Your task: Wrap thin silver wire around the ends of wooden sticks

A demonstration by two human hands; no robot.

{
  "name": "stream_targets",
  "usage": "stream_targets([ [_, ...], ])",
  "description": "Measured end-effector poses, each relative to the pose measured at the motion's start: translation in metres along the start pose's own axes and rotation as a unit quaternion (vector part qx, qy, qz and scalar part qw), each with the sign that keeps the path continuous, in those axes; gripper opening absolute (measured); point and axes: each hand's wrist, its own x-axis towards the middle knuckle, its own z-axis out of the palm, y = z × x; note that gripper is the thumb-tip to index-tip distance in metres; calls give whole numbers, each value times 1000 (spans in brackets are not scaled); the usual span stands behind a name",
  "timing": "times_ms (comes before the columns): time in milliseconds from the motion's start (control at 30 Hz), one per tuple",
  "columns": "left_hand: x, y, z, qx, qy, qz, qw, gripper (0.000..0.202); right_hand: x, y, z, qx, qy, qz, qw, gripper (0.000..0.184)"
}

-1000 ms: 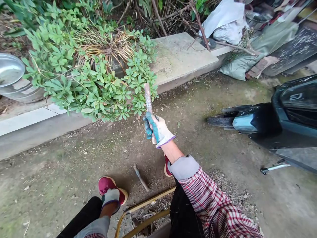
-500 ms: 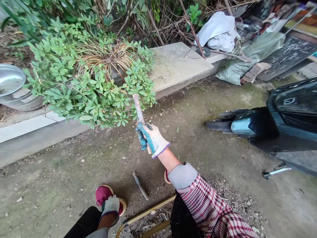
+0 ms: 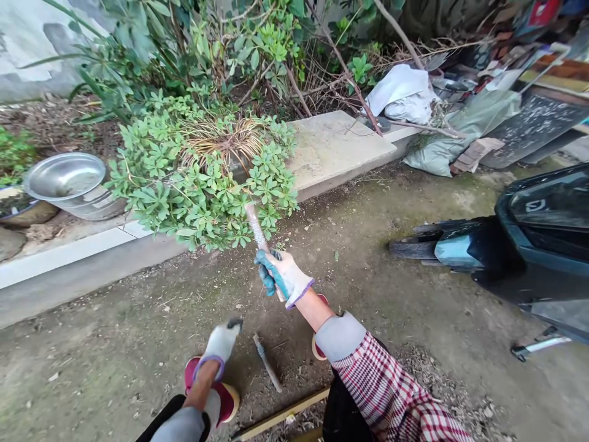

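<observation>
My right hand [image 3: 284, 277], in a white glove with teal palm and fingers, is closed around a short stick [image 3: 256, 224]. The stick points up and away, and its middle looks wound with wire or cord. Its far end overlaps the edge of a leafy green bush [image 3: 202, 209] in view; whether they touch I cannot tell. My left hand [image 3: 223, 341], gloved alike, hovers by my red shoe [image 3: 227, 402]; its fingers are blurred and mostly turned from view. Just right of it, a second stick [image 3: 267, 363] with a grey-blue wrapped part lies on the ground.
A metal basin [image 3: 67, 175] stands on the tiled ledge [image 3: 69, 261] at left. A stone slab [image 3: 338, 147] lies beyond the bush. At right is a parked scooter [image 3: 529, 245], with sacks [image 3: 478, 123] and rubble behind. A yellowish bar [image 3: 285, 414] crosses below my hands.
My left hand has risen from beside the shoe and moved forward and right, toward the lying stick. My right hand still holds its stick. The view has tilted up and shifted left.
</observation>
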Motion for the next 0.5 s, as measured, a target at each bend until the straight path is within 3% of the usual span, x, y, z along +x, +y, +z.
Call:
stream_targets([
  [67, 13, 37, -16, -156, 61, 13, 986, 46, -1, 4, 4, -24, -17, 11, 1000, 35],
  [133, 12, 75, -31, -335, 113, 56, 934, 54, -2, 9, 9, -47, -34, 16, 998, 36],
  [233, -15, 117, -47, -360, 140, 109, 916, 46, -8, 21, 17, -91, -62, 15, 994, 35],
  [333, -45, 127, -53, -382, 124, 89, 912, 36, -15, 36, 24, -155, -93, 16, 983, 31],
  [500, -54, 115, -53, -443, -18, 86, 892, 29, -17, 50, 26, -235, -109, 16, 966, 26],
])
